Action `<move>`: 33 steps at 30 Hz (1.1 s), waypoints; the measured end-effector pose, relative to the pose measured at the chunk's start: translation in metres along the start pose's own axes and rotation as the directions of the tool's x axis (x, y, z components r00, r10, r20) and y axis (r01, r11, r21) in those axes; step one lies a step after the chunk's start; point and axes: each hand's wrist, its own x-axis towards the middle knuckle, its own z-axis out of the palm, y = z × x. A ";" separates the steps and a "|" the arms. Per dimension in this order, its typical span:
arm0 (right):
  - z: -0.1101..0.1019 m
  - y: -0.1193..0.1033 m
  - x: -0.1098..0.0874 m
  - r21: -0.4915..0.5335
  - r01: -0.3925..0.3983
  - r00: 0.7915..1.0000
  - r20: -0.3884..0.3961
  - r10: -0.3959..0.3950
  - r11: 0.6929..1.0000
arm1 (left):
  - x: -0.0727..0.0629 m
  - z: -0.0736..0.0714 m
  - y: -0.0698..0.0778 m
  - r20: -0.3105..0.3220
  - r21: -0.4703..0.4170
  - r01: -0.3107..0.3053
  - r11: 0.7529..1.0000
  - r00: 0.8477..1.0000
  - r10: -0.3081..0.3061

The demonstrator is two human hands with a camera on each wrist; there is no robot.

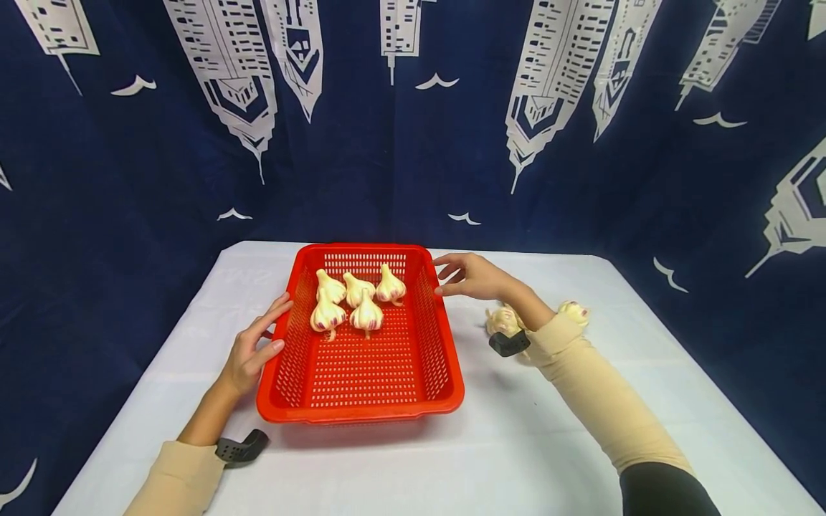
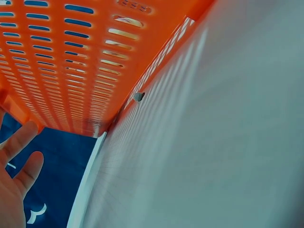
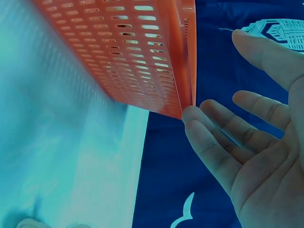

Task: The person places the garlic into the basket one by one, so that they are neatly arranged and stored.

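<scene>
A red perforated plastic basket [image 1: 361,365] stands on the white table, with several garlic bulbs [image 1: 366,312] grouped toward its far left. My left hand [image 1: 248,351] is at the basket's left rim, fingers extended along it and the thumb apart from them. In the left wrist view its fingertips [image 2: 29,128] meet the basket's edge. On the opposite side, my right hand [image 1: 474,276] is by the right rim with loosely bent fingers. The right wrist view shows fingertips [image 3: 191,114] at the rim and the thumb away from it; the palm holds nothing.
To the right of the basket lie more garlic bulbs [image 1: 505,321], partly covered by the right forearm, and another bulb [image 1: 573,312] just beyond it. A dark blue curtain [image 1: 387,179] with white building prints hangs behind the white table [image 1: 516,444].
</scene>
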 end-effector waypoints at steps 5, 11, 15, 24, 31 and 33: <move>-0.004 0.003 -0.007 0.006 -0.027 0.999 -0.034 0.027 1.000 | 0.000 0.002 -0.002 -0.013 -0.015 -0.022 1.000 1.000 0.022; -0.006 0.008 -0.018 0.003 -0.031 0.998 -0.046 0.031 1.000 | -0.001 0.004 -0.001 -0.022 -0.017 -0.012 1.000 1.000 0.012; -0.010 0.013 -0.025 -0.002 -0.031 0.997 -0.064 0.031 1.000 | -0.001 0.002 0.000 -0.006 0.006 0.003 1.000 1.000 -0.003; -0.017 0.028 -0.044 -0.022 -0.008 0.994 -0.111 0.006 1.000 | -0.001 0.002 0.003 -0.014 0.000 -0.007 1.000 1.000 0.007; -0.021 0.038 -0.054 -0.051 -0.058 0.993 -0.106 0.052 0.997 | -0.001 0.001 0.002 -0.006 0.027 -0.016 1.000 1.000 0.016; -0.023 0.040 -0.056 -0.055 -0.069 0.992 -0.110 0.062 0.996 | -0.001 0.002 0.001 -0.005 0.026 -0.010 1.000 1.000 0.010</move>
